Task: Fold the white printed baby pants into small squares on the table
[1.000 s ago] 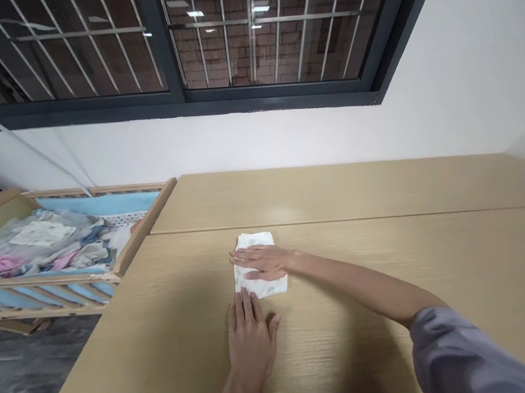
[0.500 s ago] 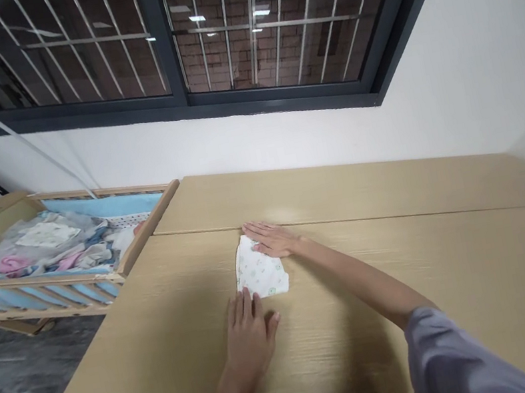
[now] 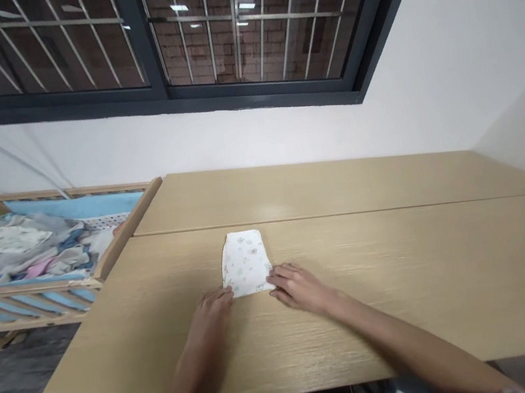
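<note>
A small white cloth [image 3: 246, 264] with a faint printed pattern lies folded flat on the wooden table [image 3: 409, 279], its lower edge nearest to me. At its lower left corner, my left hand [image 3: 211, 310] is closed with the fingertips on the cloth, slightly blurred. My right hand [image 3: 299, 286] pinches the lower right corner between thumb and fingers.
Left of the table stands a wooden crib [image 3: 129, 230] with light blue lining, holding a pile of clothes [image 3: 22, 249] and clear plastic. A raised board strip runs along the white wall [image 3: 252, 137] under a barred window [image 3: 235, 39].
My right hand has moved from the cloth's top down to its lower right corner. My left hand has shifted to the lower left corner. The cloth now lies straighter, and the view has shifted right.
</note>
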### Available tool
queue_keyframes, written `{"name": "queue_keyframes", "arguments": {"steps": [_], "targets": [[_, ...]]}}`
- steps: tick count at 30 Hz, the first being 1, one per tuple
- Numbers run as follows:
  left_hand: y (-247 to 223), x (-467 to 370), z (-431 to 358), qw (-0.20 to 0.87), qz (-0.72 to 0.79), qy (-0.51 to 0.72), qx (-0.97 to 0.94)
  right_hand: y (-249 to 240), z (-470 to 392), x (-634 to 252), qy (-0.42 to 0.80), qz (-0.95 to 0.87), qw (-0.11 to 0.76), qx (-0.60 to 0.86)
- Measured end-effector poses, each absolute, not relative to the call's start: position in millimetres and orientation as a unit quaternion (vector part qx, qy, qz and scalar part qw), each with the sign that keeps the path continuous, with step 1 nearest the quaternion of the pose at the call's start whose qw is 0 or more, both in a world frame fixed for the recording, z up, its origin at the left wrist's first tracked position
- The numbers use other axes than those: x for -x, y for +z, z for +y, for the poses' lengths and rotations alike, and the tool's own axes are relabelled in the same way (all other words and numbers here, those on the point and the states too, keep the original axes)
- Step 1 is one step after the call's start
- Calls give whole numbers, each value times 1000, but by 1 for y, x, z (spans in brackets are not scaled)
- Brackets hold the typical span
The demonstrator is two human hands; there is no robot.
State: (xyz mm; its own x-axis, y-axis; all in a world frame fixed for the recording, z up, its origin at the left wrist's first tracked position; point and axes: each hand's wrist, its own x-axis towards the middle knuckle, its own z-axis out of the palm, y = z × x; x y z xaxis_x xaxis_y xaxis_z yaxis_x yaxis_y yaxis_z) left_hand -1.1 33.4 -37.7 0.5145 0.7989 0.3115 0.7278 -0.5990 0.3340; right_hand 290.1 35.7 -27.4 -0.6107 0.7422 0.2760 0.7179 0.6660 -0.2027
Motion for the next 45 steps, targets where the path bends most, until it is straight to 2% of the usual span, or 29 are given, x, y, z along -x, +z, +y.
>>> {"name": "queue_keyframes", "arguments": {"steps": [8, 16, 23, 29, 36, 39, 42, 45], "targets": [[-22, -5, 25, 74, 449, 195, -869, -24, 25, -272, 10, -873, 188, 450], [6, -12, 18, 46, 478, 213, -851, 9, 7, -269, 144, -819, 262, 490], [21, -35, 78, -18, 542, 176, -821, 9, 65, -267, 206, -734, 317, 563], [10, -57, 127, -43, 583, 142, -799, -12, 113, -265, 162, -714, 306, 609], [-11, -62, 138, -57, 602, 131, -786, -31, 128, -263, 164, -703, 277, 634], [-12, -62, 133, -65, 603, 143, -782, -27, 125, -260, 156, -699, 288, 636], [-12, -63, 123, -72, 593, 171, -784, -12, 112, -257, 97, -714, 316, 617], [-18, -67, 111, -70, 549, 195, -810, 0, 95, -252, 37, -792, 286, 538]]}}
